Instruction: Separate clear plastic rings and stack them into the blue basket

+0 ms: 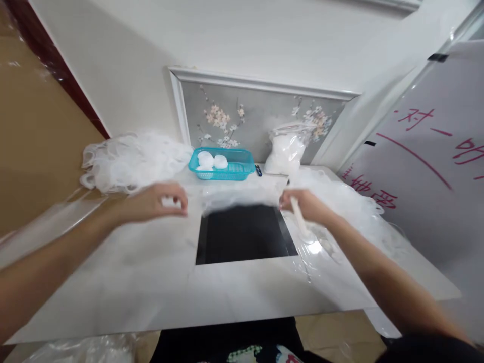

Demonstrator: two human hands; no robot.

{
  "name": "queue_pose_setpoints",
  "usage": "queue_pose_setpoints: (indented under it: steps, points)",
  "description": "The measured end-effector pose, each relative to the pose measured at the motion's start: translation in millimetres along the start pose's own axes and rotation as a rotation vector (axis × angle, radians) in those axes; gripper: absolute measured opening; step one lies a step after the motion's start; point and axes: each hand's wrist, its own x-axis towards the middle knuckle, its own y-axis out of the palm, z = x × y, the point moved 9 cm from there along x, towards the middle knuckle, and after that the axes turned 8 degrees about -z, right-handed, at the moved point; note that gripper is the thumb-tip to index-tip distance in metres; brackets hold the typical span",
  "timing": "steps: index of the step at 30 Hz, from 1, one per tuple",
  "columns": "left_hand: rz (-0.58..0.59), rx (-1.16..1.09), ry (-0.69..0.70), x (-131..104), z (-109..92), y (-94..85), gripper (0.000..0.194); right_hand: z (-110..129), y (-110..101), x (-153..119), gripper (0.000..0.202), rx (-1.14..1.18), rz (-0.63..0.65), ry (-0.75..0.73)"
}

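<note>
My left hand (166,201) is over the table, left of a black mat (247,234). Its fingers curl toward the thumb in a pinch, with a gap showing behind the fingertips. Whatever they hold, if anything, is too small or blurred to make out. At the mat's far right corner, my right hand (304,204) is closed on a narrow whitish strip (298,217) that slants down toward the table. Between the hands, a blurred clear plastic bag (242,194) lies along the mat's back edge.
A turquoise basket (242,174) with white round pieces (206,160) stands at the back. Beside it are a small dark blue object (258,170) and a filled clear bag (286,151). White loops heap up at left (132,161) and right (340,196). A whiteboard (427,166) flanks the table.
</note>
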Motion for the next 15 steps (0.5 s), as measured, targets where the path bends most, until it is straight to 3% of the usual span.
queue_pose_setpoints:
  steps: [3, 5, 6, 8, 9, 12, 15]
  points:
    - [0.356, -0.112, 0.056, -44, 9, 87.5, 0.019, -22, 57, -50, 0.015, -0.026, 0.251, 0.031]
    - [0.451, -0.145, 0.040, -54, 19, 116.1, 0.021, -29, 73, -63, 0.020, 0.038, 0.382, 0.050]
    - [0.427, -0.137, 0.009, -49, 28, 119.0, 0.022, -32, 73, -61, 0.025, 0.099, 0.410, 0.067]
    - [0.253, -0.079, -0.094, -22, 56, 105.6, 0.029, -40, 65, -40, 0.034, 0.213, 0.358, 0.122]
    - [0.089, -0.032, -0.178, -5, 76, 88.9, 0.034, -48, 59, -24, 0.036, 0.225, 0.285, 0.153]
    - [-0.170, 0.065, -0.338, 41, 130, 56.7, 0.051, -81, 43, 29, 0.030, -0.012, -0.002, 0.235]
    - [-0.142, 0.060, -0.378, 77, 160, 57.4, 0.058, -115, 49, 72, 0.025, -0.257, -0.154, 0.350]
